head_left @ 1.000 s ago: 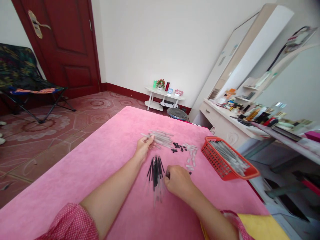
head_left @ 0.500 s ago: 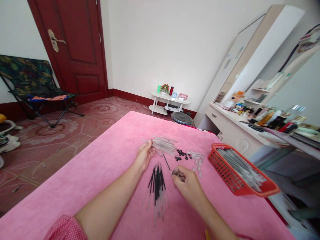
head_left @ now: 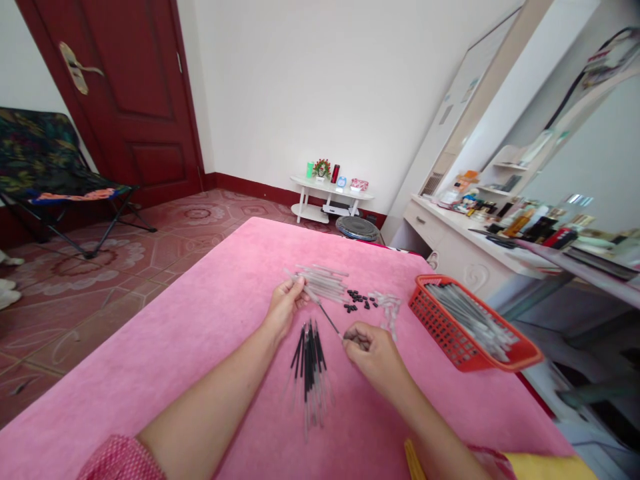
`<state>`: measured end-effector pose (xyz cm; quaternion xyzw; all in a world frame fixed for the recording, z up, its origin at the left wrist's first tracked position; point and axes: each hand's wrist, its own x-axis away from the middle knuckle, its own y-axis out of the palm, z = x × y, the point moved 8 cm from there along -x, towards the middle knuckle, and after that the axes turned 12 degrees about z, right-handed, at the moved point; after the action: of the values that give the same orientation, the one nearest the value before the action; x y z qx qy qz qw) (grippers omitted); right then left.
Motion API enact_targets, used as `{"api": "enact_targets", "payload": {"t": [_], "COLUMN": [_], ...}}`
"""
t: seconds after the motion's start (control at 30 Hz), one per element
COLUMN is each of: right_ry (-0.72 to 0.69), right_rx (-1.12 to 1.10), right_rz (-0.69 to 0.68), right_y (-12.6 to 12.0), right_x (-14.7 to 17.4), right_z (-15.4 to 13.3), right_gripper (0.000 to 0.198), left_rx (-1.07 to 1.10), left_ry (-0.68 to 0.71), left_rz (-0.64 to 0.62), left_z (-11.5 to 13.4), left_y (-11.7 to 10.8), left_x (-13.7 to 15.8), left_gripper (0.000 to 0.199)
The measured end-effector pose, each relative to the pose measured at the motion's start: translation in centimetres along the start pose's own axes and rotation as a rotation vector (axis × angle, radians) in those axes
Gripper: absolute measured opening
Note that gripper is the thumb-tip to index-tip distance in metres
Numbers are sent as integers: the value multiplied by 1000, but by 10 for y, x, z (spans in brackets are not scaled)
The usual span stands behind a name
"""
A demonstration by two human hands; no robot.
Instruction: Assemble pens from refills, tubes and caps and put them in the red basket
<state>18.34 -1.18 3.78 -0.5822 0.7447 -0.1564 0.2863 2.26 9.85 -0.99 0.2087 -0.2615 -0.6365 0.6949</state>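
Observation:
My left hand [head_left: 286, 305] is closed on a clear pen barrel [head_left: 312, 294], its end pointing toward my right hand. In my right hand [head_left: 369, 345], a black ink refill [head_left: 330, 321] is pinched near its rear end. The refill's front tip meets the barrel's end; whether it is inside I cannot tell. Just beyond my left hand lies a pile of clear pen barrels [head_left: 327, 281]. Small black plugs [head_left: 357, 298] and clear pen caps [head_left: 387, 305] are scattered to its right. Between my forearms, more black refills [head_left: 310, 357] lie fanned out on the pink cloth [head_left: 220, 313].
A red plastic basket [head_left: 434, 323] at the right holds many clear, pen-like sticks. Beyond the table stand a round stool [head_left: 357, 228] and a low white stand [head_left: 310, 212]. A dressing table [head_left: 450, 237] is on the right, a folding chair [head_left: 60, 193] on the left.
The refill in my right hand has come up to the barrel in my left hand, closing the gap between them. The camera view has shifted slightly.

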Motion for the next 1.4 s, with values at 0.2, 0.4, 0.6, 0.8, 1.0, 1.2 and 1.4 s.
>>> {"api": "enact_targets", "payload": {"t": [0.2,0.4,0.6,0.8,1.0,1.2,1.4], "right_ry": [-99,-271,-319,-226,-209,-340,-337], "right_rx": [99,279,0,457,541,624,302], "right_rz": [75,72,223,9,-109,-68,67], "right_y": [-23,-27,-47,-23,-1,2,-3], "right_x": [-15,-35,-73,-97,-89,-77,-66], "right_z": [-15,-55,-73,-8,33,22,-4], "right_gripper": [17,15,25,11,21,18,12], "left_rx": [8,81,365,474,450,410,350], "left_ry": [-16,-145,-260,-271,-274,-261,-239], "left_rz": [31,-15,102,161,158,136,115], "left_z": [0,-8,-12,-12,-11,-12,-14], "left_y": [-2,10,5,-3,0,1,2], "left_x": [-1,9,6,-1,1,2,4], "left_gripper": [28,20,5,6,7,10,6]}}
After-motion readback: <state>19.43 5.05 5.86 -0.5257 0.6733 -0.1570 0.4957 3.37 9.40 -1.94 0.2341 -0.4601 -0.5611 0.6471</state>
